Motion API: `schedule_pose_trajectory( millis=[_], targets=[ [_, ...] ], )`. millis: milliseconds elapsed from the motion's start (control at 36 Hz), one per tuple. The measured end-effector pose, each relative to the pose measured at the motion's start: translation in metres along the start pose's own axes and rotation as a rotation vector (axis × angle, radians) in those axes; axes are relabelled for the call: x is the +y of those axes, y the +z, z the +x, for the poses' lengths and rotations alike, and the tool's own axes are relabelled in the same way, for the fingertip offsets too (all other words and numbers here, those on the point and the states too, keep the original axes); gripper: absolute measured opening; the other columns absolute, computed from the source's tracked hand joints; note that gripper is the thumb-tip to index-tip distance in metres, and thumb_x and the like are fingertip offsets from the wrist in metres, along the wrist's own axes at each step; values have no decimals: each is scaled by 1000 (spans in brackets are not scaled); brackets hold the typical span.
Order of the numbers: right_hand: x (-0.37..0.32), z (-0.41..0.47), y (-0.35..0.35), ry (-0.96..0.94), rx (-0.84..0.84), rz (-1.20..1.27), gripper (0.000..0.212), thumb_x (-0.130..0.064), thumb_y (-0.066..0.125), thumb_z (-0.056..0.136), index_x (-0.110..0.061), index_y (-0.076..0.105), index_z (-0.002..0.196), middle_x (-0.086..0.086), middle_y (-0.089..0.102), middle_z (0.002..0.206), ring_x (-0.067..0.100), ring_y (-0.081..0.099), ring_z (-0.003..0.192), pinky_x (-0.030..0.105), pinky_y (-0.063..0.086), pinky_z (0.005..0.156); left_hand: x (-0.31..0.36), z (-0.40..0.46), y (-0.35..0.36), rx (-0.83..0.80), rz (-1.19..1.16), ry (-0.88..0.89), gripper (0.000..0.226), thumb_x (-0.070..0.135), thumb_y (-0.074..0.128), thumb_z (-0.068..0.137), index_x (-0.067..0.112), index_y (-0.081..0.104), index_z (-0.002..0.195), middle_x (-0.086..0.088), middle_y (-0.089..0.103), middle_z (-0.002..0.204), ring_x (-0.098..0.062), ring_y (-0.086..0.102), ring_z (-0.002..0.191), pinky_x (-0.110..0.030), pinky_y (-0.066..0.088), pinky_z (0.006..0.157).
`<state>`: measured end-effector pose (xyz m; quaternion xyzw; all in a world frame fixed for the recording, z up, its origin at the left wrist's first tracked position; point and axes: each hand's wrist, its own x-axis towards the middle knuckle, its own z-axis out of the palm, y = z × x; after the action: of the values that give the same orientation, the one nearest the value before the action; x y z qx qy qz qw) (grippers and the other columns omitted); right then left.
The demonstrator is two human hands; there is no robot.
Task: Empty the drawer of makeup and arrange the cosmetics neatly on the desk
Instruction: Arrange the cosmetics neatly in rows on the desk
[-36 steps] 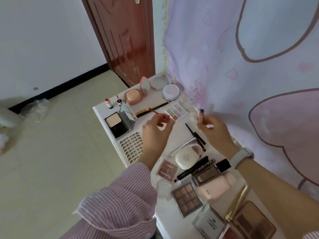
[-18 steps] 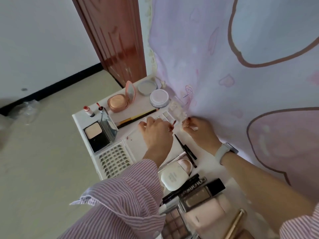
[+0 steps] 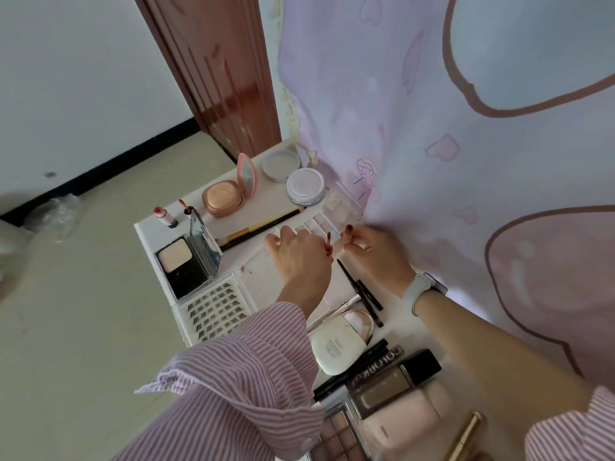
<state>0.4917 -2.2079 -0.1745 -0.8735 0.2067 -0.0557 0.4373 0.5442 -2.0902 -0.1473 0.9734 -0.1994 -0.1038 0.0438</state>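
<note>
Cosmetics lie spread over the white surface [image 3: 149,234], which stands against a lilac curtain [image 3: 432,161]. Your left hand [image 3: 299,257] hovers palm-down over a clear flat case [image 3: 263,277], its grip pinching a thin red-tipped wand [image 3: 327,242] between the fingers. Your right hand [image 3: 372,251], wearing a watch [image 3: 424,289] at the wrist, sits just beside it; its grip pinches something small at the fingertips, too small to tell what. Just behind both hands lies a pale palette [image 3: 317,222]. A long pencil [image 3: 259,227] lies to the left of the palette. Far end: an open peach compact [image 3: 229,193] with its mirror up, a round lid [image 3: 280,164] and a round jar [image 3: 306,187] side by side. At the left edge a lipstick [image 3: 164,216] stands upright, a second small red one [image 3: 184,206] near it. An open black powder compact [image 3: 184,262] sits in front of them, with a lash tray [image 3: 216,309] touching it on the near side. Two black liners [image 3: 361,287] lie under your right wrist. Nearer you: a white oval compact [image 3: 336,347], a black mascara [image 3: 352,367], a dark box [image 3: 399,377], a brown eyeshadow palette [image 3: 339,434], a pink pouch [image 3: 406,417] and a gold tube [image 3: 466,434]. Striped sleeves [image 3: 239,387] cover your arms, the right one pushed up.
</note>
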Motion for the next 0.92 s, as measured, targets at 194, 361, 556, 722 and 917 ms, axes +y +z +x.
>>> schedule_pose_trajectory(
  millis=[194,361,556,722,917],
  targets=[
    [3,1,2,12,7,-42,19,-22,52,92,-15,55,74,-4,52,62,17,48,67,24,33,64,-1,0,2,18,1,3,21,41,58,88,35,69,104,5,60,115,-21,38,116,-39,21,96],
    [6,2,4,1,5,-63,24,-26,49,94,-13,58,76,1,59,69,17,52,70,22,33,65,0,1,2,12,21,11,24,44,59,86,34,68,106,4,57,119,-23,35,118,-40,20,96],
    [6,0,2,52,-20,-1,23,-31,48,94,-16,59,82,1,66,85,13,59,81,17,37,69,1,-1,1,24,-23,12,22,42,61,85,32,70,103,3,58,118,-23,35,119,-41,18,95],
    [1,-2,0,58,-27,53,15,-29,50,94,-21,54,82,-7,60,82,9,56,81,17,38,73,-1,-1,3,23,-28,22,23,44,61,84,32,69,103,5,55,124,-22,32,125,-43,14,103],
    [-3,-10,-3,37,4,69,24,-33,51,92,-12,61,98,-3,66,93,14,61,92,26,47,85,-2,-8,-1,84,-133,31,31,36,60,85,24,61,114,3,44,135,-21,23,133,-46,7,108]
  ],
)
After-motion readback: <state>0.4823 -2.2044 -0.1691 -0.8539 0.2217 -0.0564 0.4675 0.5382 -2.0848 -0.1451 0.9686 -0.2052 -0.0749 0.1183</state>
